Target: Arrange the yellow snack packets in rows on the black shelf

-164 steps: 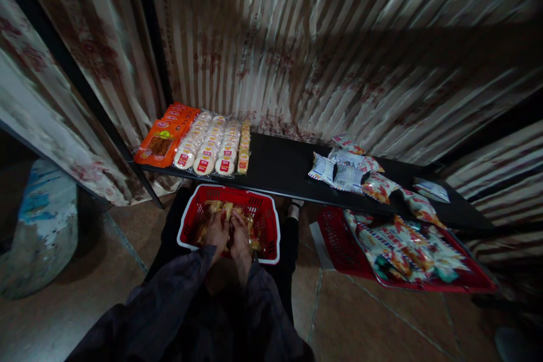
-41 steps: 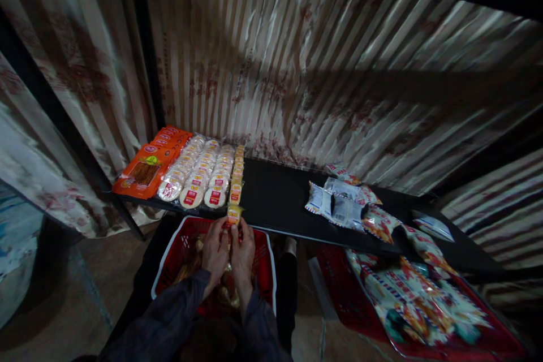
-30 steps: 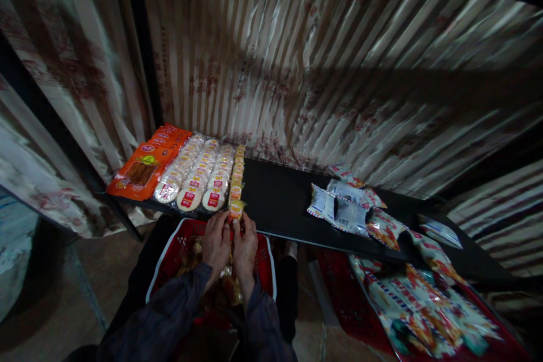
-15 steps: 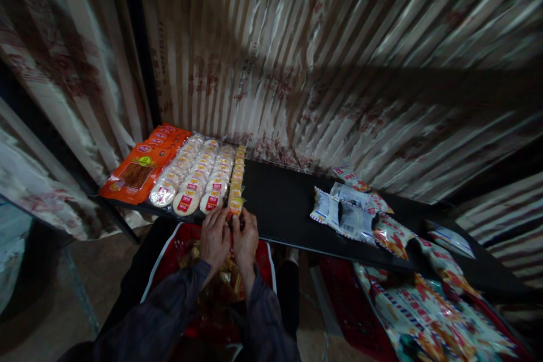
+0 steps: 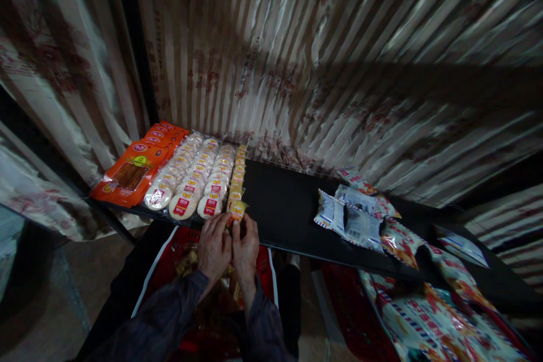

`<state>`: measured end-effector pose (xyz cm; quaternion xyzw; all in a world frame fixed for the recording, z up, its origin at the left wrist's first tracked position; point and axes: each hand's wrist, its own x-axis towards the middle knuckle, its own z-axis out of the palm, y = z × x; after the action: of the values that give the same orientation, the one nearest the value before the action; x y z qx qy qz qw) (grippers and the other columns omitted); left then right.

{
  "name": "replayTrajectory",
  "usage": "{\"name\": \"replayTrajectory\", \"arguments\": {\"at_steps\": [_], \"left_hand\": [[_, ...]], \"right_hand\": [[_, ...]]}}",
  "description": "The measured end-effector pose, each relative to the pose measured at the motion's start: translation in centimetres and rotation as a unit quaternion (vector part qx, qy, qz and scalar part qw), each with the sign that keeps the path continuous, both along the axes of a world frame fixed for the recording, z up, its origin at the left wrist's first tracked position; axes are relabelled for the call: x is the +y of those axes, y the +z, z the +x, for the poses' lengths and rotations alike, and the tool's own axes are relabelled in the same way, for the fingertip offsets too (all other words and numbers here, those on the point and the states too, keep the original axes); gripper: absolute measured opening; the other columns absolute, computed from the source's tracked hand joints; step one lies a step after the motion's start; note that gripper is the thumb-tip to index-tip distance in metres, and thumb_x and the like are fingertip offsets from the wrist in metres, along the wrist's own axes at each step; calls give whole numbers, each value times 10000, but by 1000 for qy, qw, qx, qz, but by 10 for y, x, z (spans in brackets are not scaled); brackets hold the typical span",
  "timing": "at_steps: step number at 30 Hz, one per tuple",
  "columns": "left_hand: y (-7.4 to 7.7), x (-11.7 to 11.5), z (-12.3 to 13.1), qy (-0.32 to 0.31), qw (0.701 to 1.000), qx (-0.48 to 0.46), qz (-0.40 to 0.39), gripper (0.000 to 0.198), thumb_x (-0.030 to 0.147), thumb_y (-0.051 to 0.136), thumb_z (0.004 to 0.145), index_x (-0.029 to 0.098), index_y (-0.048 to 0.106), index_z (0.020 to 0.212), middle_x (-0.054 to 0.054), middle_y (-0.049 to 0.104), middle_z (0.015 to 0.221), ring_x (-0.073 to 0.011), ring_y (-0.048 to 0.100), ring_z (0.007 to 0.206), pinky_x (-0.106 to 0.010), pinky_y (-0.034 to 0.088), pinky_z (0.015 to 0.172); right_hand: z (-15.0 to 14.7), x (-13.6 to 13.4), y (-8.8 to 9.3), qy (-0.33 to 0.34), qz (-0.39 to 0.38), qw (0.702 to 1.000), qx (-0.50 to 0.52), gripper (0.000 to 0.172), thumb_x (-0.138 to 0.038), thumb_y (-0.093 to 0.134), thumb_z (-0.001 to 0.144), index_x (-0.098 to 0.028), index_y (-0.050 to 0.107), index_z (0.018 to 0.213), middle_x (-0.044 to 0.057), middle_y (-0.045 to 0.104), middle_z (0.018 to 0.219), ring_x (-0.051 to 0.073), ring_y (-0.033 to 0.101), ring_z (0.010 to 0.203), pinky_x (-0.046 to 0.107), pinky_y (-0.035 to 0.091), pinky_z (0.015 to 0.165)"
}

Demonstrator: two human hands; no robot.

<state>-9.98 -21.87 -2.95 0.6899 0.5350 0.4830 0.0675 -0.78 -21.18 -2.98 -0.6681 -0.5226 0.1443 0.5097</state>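
Note:
My left hand (image 5: 213, 247) and my right hand (image 5: 246, 246) are side by side at the front edge of a black shelf (image 5: 280, 203). Together their fingertips pinch a small yellow snack packet (image 5: 237, 211) at the near end of a row of like yellow packets (image 5: 238, 172). Left of that row lie rows of round white cakes in clear wrap (image 5: 193, 181) and a stack of orange packets (image 5: 138, 167). Below my hands sits a red basket (image 5: 167, 263) holding more yellowish packets.
Loose white and red snack bags (image 5: 354, 215) lie on the shelf's right part. A second red basket (image 5: 428, 317) heaped with printed bags sits at lower right. A striped curtain (image 5: 318, 62) hangs behind the shelf, and a dark post (image 5: 131, 45) stands at left.
My hands rose out of the red basket with a yellow packet and brought it to the shelf's front edge, at the near end of the yellow row. The view tilted up.

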Motion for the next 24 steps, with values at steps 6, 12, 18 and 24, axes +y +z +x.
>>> {"name": "replayTrajectory", "arguments": {"at_steps": [6,12,18,24], "left_hand": [[1,-3,5,-9,1000,-12,-16,483,45,431,855,137,629,1286,-116,716,1218,-227,635,1154,-427,554,1042],[0,-3,8,-21,998,-38,-38,525,37,430,852,166,620,1323,-107,696,1282,-229,619,1199,-438,545,1065],[-4,-1,11,-28,996,-55,-67,542,40,418,842,156,631,1326,-112,688,1306,-229,619,1204,-447,535,1081],[-10,-2,8,-29,997,-30,-66,559,30,405,826,116,634,1328,-140,690,1296,-235,620,1217,-447,536,1084]], "right_hand": [[5,-1,-1,-1,-1,1000,11,523,-535,437,946,-121,684,1147,181,707,1093,286,667,1004,419,528,884],[8,0,-4,-3,-1,1000,12,521,-550,432,944,-141,679,1151,168,711,1092,278,664,1011,413,524,895],[9,1,-4,1,-15,1000,-8,557,-556,409,951,-115,676,1163,190,711,1097,299,660,1016,427,517,886],[10,3,-7,5,-7,1000,-21,551,-540,392,951,-113,682,1143,195,718,1091,297,669,1011,419,523,887]]}}
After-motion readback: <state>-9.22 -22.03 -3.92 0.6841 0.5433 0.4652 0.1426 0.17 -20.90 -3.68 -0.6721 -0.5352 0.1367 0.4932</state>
